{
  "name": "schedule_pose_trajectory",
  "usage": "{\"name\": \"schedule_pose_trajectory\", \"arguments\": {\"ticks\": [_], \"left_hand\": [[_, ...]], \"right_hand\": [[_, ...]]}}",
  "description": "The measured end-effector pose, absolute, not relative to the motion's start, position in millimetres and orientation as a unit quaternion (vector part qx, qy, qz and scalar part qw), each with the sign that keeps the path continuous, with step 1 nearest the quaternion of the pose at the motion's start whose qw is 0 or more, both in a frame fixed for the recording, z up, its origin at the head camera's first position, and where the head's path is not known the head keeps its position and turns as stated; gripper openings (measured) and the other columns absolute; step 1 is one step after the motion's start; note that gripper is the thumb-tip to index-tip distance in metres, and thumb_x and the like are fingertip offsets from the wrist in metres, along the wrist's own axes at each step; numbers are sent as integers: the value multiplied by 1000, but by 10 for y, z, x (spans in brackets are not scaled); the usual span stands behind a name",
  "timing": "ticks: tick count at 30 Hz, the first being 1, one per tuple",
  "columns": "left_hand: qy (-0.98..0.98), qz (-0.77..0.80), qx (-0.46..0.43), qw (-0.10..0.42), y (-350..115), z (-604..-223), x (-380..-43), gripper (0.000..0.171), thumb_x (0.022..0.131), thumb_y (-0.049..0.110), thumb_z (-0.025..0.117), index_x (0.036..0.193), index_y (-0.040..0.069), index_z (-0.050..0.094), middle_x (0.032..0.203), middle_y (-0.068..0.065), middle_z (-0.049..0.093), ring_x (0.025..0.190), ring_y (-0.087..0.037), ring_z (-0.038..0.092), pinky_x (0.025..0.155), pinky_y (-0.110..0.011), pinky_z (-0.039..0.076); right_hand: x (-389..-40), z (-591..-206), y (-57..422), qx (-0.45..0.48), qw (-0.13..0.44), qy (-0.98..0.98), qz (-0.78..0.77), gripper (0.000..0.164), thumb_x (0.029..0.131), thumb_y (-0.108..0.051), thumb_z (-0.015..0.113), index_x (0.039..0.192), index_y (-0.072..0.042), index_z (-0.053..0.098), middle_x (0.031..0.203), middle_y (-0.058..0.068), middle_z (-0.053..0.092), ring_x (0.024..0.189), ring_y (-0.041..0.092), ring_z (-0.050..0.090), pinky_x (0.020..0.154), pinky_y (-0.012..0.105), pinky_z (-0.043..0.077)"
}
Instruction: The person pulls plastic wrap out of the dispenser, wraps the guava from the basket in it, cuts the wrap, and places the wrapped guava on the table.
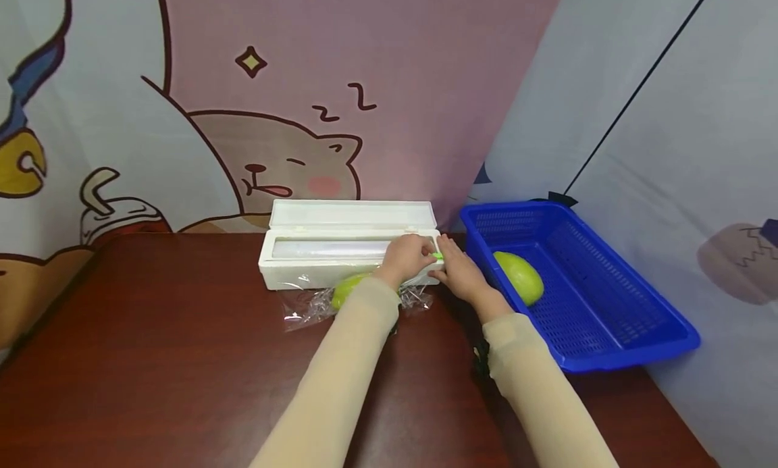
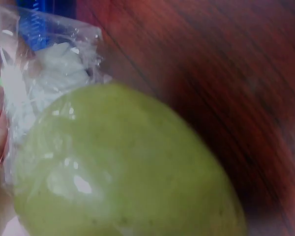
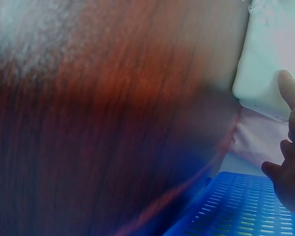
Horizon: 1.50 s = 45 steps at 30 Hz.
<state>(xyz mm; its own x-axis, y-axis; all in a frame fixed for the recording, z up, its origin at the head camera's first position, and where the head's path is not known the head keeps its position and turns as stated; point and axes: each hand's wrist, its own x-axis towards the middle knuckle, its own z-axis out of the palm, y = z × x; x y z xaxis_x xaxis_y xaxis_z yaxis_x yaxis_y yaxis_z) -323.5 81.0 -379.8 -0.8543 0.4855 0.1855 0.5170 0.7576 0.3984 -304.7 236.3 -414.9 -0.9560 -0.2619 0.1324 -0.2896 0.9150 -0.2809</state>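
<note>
Mid-frame, the left hand pinches the green tab at the white box's right end — best slid level, with the film taut over the fruit just below. The right hand, fingers straight, presses that end — a good brace.

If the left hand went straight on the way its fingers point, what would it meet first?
Past the green tab, probably the right hand, at the end of the white box; depth is hard to judge.

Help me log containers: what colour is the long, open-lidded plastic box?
The box is white, showing best in the head view.
</note>
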Motion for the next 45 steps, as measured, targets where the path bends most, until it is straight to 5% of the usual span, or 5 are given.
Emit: {"name": "schedule_pose_trajectory", "arguments": {"ticks": [12,23,45], "left_hand": [[-952,-163,-256,40,821,-3771,-3236,18,89,34,58,97,25,71,94,8,71,94,-12,64,87,-37,46],[-942,-163,-287,55,660,-3770,-3268,19,88,32,62,98,20,72,103,2,68,102,-18,60,91,-37,46],[-922,-261,-284,29,363,-3818,-3291,17,85,27,68,94,13,73,96,-3,70,93,-19,61,88,-32,46]], "right_hand": [[-3032,-4129,2353,142,49,-978,147,78,88,-27,63,147,1,20,150,26,24,138,42,24,106,61,29],[-3053,-4158,2348,147,49,-978,140,78,89,-28,62,147,1,19,151,25,24,138,41,25,106,60,29],[-3055,-4202,2384,158,65,-975,140,75,90,-27,61,145,4,21,148,28,27,137,43,26,107,59,29]]}}
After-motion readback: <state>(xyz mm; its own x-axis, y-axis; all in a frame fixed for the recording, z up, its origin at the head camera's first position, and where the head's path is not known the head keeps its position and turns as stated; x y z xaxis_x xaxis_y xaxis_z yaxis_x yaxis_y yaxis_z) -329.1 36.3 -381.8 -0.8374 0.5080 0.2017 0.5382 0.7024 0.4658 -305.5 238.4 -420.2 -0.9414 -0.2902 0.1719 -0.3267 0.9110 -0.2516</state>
